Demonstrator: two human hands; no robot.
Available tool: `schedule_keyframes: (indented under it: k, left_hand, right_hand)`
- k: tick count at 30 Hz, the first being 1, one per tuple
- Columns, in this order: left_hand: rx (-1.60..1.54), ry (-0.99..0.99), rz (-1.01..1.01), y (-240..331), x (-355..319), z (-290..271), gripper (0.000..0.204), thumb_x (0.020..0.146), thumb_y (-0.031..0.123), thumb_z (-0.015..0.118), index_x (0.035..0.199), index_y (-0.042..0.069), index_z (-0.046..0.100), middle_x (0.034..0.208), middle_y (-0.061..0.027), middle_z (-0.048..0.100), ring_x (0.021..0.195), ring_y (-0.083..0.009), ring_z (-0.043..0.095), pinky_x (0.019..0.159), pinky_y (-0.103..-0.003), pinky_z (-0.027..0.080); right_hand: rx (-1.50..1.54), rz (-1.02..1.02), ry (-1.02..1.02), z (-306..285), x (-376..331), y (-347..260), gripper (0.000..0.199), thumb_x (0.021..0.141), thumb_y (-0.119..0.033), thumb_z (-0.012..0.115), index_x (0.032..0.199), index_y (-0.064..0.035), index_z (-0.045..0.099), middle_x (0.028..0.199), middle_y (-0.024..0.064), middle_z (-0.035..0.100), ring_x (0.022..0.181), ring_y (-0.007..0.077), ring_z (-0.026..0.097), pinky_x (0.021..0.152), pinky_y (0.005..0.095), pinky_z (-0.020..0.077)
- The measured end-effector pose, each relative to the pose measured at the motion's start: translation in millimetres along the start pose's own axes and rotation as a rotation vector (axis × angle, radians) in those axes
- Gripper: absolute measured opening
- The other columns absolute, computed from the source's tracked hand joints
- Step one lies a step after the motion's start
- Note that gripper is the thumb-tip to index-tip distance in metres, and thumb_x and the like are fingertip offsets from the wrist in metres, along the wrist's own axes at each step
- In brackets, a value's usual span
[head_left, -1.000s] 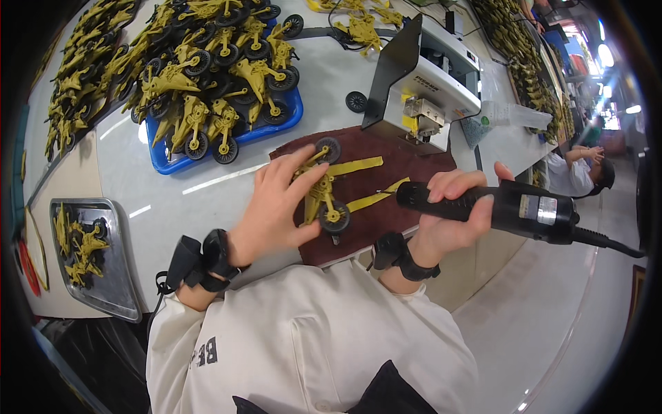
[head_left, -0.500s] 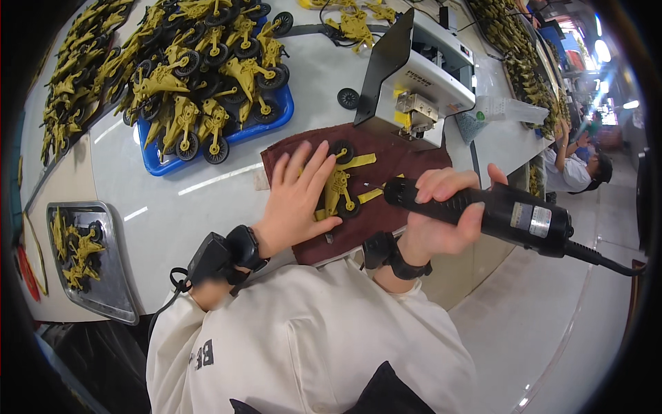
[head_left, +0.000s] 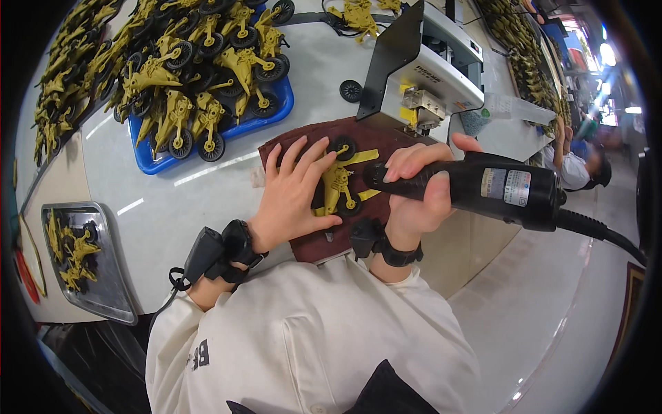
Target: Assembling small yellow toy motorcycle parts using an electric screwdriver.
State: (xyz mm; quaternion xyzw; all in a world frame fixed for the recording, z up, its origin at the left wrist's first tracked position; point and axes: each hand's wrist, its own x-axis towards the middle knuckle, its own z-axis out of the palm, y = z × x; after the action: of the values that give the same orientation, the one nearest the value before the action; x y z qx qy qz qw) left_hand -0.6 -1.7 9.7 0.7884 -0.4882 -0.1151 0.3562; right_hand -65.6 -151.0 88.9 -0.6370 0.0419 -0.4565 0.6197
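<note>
My left hand (head_left: 292,193) lies with its fingers spread, thumb and fingertips along the near-left side of a yellow toy motorcycle (head_left: 336,181) with black wheels. The toy rests on a dark red cloth (head_left: 314,246), part of it hidden under the hand. Wrapped round a black corded electric screwdriver (head_left: 476,185), my right hand (head_left: 422,190) holds it nearly level from the right. Its nose is right beside the toy's frame; whether the bit touches a screw I cannot make out. Yellow strip-like parts (head_left: 362,156) stick out from the toy over the cloth.
A blue tray (head_left: 155,165) heaped with similar toys stands far left. A metal tray (head_left: 114,283) with a few yellow toys lies at the left. Behind the cloth are a boxy machine (head_left: 431,76) and a loose black wheel (head_left: 351,90). A person (head_left: 576,165) sits at the far right.
My right hand has brought the screwdriver left, its nose now close against the toy and the bit no longer plainly visible. The left hand stays spread on the toy.
</note>
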Motion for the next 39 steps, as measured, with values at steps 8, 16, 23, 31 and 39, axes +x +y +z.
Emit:
schedule_keyframes:
  k: [8,16,23,31,39]
  left_hand:
    - [-0.031,0.002,0.004,-1.9,1.5,1.7,0.094,0.056,0.042,0.082,0.132,0.008,0.04,0.147,-0.0123,0.032,0.135,-0.037,0.027,0.109,-0.054,0.015]
    - [-0.04,-0.041,-0.002,-0.9,9.1,-3.6,0.086,0.062,0.043,0.078,0.132,0.008,0.043,0.147,-0.0117,0.032,0.135,-0.0364,0.027,0.109,-0.054,0.014]
    - [-0.017,-0.11,-0.06,1.3,13.2,-5.4,0.083,0.067,0.047,0.075,0.132,0.007,0.043,0.146,-0.0135,0.034,0.134,-0.0389,0.028,0.107,-0.058,0.013]
    - [-0.039,-0.161,-0.104,1.7,23.1,-1.7,0.078,0.064,0.044,0.079,0.126,0.008,0.046,0.141,-0.0146,0.039,0.131,-0.0399,0.031,0.106,-0.057,0.012]
    - [-0.02,-0.149,-0.1,1.7,19.9,-4.4,0.079,0.065,0.044,0.078,0.127,0.007,0.045,0.143,-0.016,0.038,0.131,-0.0408,0.03,0.106,-0.056,0.011]
  right_hand:
    - [-0.034,0.096,0.003,1.0,-6.7,4.0,0.063,0.084,-0.035,0.061,0.126,-0.0005,0.028,0.064,0.0111,0.051,0.048,0.0218,0.05,0.048,0.0332,0.0444]
    - [-0.015,0.162,0.012,-0.4,-11.1,12.8,0.065,0.084,-0.039,0.065,0.127,-0.0045,0.03,0.067,0.0075,0.053,0.053,0.0184,0.051,0.052,0.0311,0.0446]
    - [0.101,0.094,-0.313,-18.3,-3.9,17.4,0.053,0.079,-0.011,0.073,0.118,-0.0046,0.039,0.077,0.0129,0.061,0.063,0.0236,0.059,0.06,0.038,0.0493]
    - [0.272,0.012,-0.475,-48.2,17.7,6.3,0.067,0.072,-0.007,0.075,0.127,-0.0004,0.038,0.084,0.0193,0.064,0.069,0.0333,0.065,0.061,0.0423,0.054]
    - [-0.148,-0.504,0.244,-53.1,53.0,-3.4,0.069,0.09,-0.048,0.049,0.132,-0.0004,0.022,0.071,0.0143,0.056,0.046,0.0234,0.052,0.043,0.0363,0.0463]
